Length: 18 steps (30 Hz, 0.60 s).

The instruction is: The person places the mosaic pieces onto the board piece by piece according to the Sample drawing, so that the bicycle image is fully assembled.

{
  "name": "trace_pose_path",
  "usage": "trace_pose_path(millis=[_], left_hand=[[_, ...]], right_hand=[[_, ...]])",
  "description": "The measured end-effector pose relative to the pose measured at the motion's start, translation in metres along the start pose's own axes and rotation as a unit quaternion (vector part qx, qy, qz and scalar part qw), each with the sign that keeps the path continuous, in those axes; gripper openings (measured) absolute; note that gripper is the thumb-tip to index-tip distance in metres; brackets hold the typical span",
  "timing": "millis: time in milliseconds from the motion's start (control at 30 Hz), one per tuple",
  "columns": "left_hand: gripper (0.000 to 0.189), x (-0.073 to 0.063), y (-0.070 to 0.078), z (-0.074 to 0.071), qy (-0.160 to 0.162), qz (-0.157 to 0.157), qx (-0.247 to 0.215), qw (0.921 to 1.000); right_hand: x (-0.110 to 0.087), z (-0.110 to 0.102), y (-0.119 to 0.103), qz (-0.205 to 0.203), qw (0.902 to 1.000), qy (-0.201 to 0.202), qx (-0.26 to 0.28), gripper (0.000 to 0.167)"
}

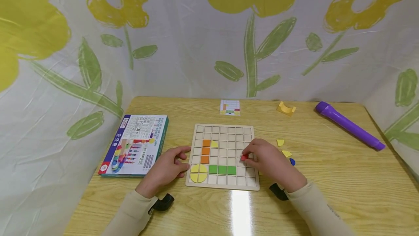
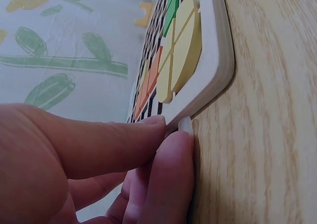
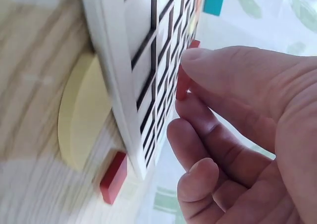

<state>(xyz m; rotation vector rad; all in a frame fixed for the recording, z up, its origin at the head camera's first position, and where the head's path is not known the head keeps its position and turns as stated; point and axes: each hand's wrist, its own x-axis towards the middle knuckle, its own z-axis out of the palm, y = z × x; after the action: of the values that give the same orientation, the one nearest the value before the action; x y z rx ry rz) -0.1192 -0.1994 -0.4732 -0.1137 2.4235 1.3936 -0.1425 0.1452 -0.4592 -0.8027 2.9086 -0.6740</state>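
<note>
A wooden grid board (image 1: 223, 192) lies on the table, bearing orange squares (image 1: 205, 151), green squares (image 1: 222, 170), a yellow disc of quarter pieces (image 1: 198, 173) and a separate yellow quarter piece (image 1: 214, 144). My left hand (image 1: 167, 168) is beside the board, its thumb and fingertips touching the left edge. Over the board's right side, my right hand (image 1: 270, 163) pinches a small red piece (image 3: 184, 80) between thumb and finger. The red piece's full outline is partly hidden by the fingers. In the right wrist view, another red piece (image 3: 114, 178) and a yellow curved piece (image 3: 81, 112) lie beside the board.
A pattern card (image 1: 230, 107) lies behind the board. Left of it is a boxed game (image 1: 135, 145). Loose yellow pieces (image 1: 286, 154) and a blue piece (image 1: 292, 162) lie right. Farther back are a yellow arch block (image 1: 286, 109) and a purple stick (image 1: 350, 126).
</note>
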Motion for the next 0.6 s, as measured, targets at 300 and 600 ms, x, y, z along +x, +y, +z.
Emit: trace_pose_path(millis=[300, 600], left_hand=[[0.057, 0.0018, -0.0008, -0.0004, 0.002, 0.0, 0.007, 1.0], [0.057, 0.002, -0.0025, -0.0003, 0.001, 0.006, 0.01, 0.9999]], right_hand=[[0.0003, 0.0067, -0.0075, -0.013, 0.9998, -0.009, -0.008, 0.01], [-0.0009, 0.0103, -0.0073, -0.02, 0.9996, -0.007, -0.019, 0.012]])
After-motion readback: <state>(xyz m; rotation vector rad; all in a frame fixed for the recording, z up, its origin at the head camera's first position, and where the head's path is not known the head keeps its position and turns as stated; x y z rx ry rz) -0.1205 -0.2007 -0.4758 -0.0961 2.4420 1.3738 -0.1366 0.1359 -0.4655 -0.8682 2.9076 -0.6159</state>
